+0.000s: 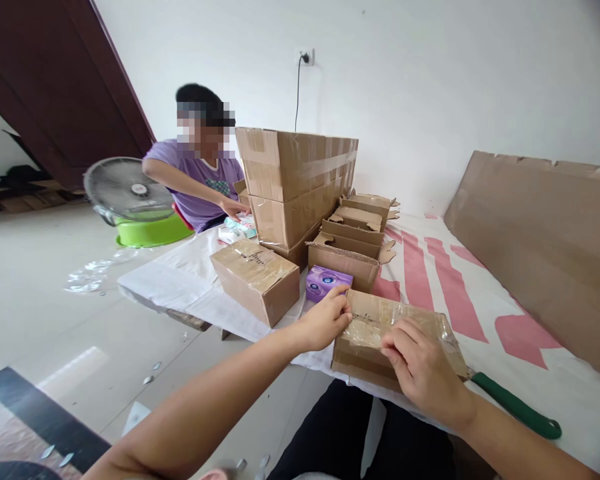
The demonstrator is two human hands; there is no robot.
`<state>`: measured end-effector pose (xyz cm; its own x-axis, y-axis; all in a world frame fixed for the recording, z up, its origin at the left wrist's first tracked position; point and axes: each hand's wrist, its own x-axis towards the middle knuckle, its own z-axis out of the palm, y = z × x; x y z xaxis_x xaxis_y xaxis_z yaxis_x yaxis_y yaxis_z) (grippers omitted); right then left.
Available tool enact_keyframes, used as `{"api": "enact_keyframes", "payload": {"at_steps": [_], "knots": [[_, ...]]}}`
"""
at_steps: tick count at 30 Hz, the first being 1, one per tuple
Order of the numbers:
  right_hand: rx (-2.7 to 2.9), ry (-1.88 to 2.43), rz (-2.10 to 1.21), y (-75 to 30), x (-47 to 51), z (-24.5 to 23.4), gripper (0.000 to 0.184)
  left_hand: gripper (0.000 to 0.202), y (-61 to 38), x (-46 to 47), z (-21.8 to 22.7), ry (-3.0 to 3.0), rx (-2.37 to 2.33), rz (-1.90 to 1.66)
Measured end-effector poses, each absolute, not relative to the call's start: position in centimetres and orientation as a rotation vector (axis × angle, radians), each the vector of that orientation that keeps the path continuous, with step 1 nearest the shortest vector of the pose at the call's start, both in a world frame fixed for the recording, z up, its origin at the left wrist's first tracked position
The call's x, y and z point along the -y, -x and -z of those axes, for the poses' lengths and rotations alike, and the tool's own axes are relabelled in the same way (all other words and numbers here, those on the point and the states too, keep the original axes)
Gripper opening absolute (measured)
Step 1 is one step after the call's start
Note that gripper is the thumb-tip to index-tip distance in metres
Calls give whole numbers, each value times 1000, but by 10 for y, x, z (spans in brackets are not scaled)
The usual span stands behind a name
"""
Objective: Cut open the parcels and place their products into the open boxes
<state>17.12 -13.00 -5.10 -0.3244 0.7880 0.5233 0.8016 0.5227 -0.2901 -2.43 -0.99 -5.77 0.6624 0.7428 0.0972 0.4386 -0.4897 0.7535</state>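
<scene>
From where I operate, I see a taped cardboard box (375,312) at the near edge of the cloth-covered worktop (163,277), directly in front of the seated wearer. I have the left grip (329,321) at the box's left end, its fingers bent against the top edge. My right grip (420,363) is over the box's near long side, fingers curled and thumb drawn in close to the clear tape. I cannot tell whether either one is pinching tape or merely pressing on it.

A purple box (329,283) sits just behind the left grip, in front of a row of open cartons (343,263). At the taped box's right end lies a tool with a green handle (517,403). Left of the purple box I see a second taped box (255,273), with stacked cartons (300,180) behind it. Beyond, a co-worker in a purple shirt (173,183) reaches toward some soft packs (237,229).
</scene>
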Motion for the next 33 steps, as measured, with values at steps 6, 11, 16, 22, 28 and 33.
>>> {"api": "enact_keyframes", "payload": {"at_steps": [6, 11, 16, 22, 28, 33], "knots": [[2091, 1358, 5, -202, 145, 52, 16, 10, 25, 8, 61, -2151, -887, -556], [1994, 1424, 32, -220, 154, 56, 14, 8, 23, 9, 58, -2134, -897, -545], [1776, 1510, -28, -245, 176, 62, 10, 16, 28, 11, 58, -2093, -854, -579], [1439, 1875, -129, -300, 227, 110, 23, 18, 31, 19, 65, -2052, -808, -783], [1389, 2326, -239, -342, 264, 184, 25, 14, 28, 28, 66, -2002, -702, -1038], [1274, 2425, -203, -352, 266, 204, 30, 14, 25, 38, 64, -2001, -691, -1092]]}}
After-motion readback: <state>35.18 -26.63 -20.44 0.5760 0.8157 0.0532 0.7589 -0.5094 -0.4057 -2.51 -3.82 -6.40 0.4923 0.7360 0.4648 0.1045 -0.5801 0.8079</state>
